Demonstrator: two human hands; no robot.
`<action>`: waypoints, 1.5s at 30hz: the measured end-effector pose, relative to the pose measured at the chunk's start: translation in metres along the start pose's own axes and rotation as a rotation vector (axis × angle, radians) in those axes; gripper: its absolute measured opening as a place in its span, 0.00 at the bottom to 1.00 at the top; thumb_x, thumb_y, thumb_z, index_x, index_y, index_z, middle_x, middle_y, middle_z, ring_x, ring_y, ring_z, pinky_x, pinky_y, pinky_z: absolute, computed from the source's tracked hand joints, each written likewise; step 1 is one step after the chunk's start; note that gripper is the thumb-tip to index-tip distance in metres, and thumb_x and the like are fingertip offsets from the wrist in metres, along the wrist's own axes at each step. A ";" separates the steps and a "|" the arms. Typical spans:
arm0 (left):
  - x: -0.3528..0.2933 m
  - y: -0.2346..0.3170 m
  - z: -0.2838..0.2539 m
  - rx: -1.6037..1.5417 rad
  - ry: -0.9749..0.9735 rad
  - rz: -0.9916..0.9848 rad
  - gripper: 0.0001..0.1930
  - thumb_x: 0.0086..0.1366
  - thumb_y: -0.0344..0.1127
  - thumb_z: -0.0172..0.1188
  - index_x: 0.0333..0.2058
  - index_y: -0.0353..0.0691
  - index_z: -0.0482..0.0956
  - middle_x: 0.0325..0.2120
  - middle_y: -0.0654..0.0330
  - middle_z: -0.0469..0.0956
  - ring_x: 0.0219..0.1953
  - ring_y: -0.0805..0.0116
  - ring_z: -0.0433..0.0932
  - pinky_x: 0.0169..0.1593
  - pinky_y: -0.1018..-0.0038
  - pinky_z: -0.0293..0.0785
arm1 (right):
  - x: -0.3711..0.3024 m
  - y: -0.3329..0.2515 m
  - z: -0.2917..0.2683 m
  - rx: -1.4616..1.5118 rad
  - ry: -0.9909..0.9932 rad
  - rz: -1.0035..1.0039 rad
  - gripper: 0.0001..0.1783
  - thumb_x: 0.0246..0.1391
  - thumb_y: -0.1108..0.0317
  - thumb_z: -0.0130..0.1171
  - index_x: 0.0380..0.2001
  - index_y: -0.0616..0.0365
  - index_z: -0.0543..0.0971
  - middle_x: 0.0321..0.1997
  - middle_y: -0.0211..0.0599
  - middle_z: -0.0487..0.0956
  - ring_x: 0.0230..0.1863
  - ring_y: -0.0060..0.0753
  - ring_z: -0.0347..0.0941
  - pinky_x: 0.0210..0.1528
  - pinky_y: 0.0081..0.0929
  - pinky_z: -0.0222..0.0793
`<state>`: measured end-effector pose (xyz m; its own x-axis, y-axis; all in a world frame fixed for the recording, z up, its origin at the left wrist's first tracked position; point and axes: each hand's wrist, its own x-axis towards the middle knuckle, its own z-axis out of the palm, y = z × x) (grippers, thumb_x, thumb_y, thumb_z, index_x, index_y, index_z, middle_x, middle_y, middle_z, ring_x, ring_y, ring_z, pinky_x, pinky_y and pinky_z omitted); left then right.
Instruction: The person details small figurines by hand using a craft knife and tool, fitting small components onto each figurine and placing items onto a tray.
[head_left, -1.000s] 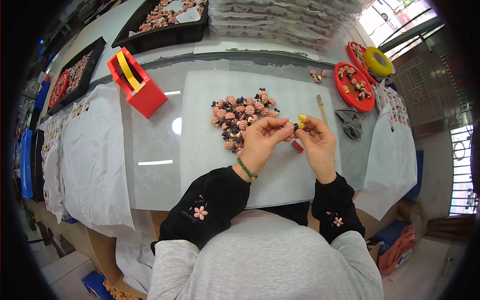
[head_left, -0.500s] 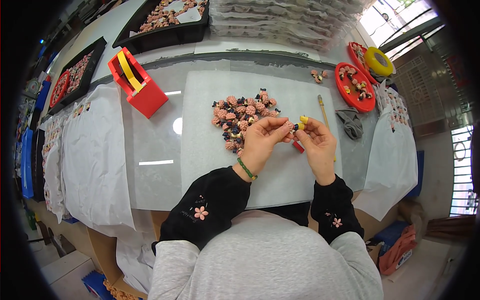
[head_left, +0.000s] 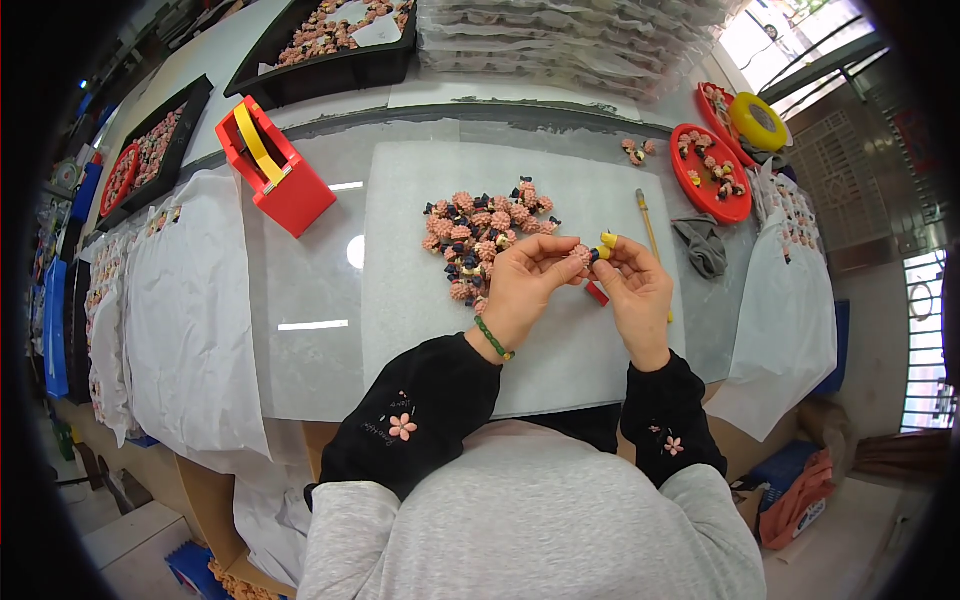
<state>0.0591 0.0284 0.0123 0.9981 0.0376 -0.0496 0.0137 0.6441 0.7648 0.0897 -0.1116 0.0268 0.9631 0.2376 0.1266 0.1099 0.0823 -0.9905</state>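
A small pink-and-navy figurine (head_left: 584, 255) is being pinched above a white mat (head_left: 398, 200), its pink end by the left hand (head_left: 525, 278) and its dark end by the right hand (head_left: 638, 295). Beside the hands, a pile of similar figurines (head_left: 480, 232) is being supported by the mat.

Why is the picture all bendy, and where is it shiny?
Head view: the fisheye lens bends straight edges, with black corners; head view: glare leaves white streaks and a spot on the grey tabletop; head view: the upper-right window is washed out.
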 end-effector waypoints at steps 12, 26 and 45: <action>0.000 0.000 -0.001 0.016 -0.006 -0.005 0.13 0.55 0.25 0.55 0.40 0.31 0.70 0.35 0.56 0.74 0.34 0.71 0.74 0.40 0.77 0.72 | -0.001 0.000 0.000 0.001 0.006 0.008 0.17 0.46 0.82 0.53 0.43 0.70 0.67 0.37 0.39 0.71 0.38 0.26 0.70 0.40 0.20 0.70; 0.001 -0.002 -0.001 -0.098 -0.013 -0.002 0.11 0.57 0.26 0.54 0.40 0.30 0.71 0.33 0.56 0.75 0.32 0.72 0.75 0.38 0.79 0.73 | -0.004 -0.004 0.001 0.014 0.011 0.023 0.17 0.47 0.81 0.53 0.43 0.69 0.67 0.37 0.37 0.71 0.38 0.24 0.70 0.39 0.18 0.70; 0.000 0.000 0.000 -0.036 -0.020 0.006 0.12 0.57 0.25 0.53 0.41 0.31 0.69 0.37 0.55 0.73 0.37 0.69 0.74 0.42 0.76 0.71 | -0.014 0.002 -0.023 -1.040 -0.206 -0.305 0.12 0.39 0.76 0.60 0.31 0.62 0.74 0.26 0.35 0.72 0.27 0.26 0.70 0.26 0.21 0.64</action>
<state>0.0594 0.0278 0.0123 0.9991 0.0267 -0.0321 0.0059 0.6709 0.7415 0.0826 -0.1372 0.0223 0.8115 0.5109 0.2837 0.5823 -0.6667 -0.4651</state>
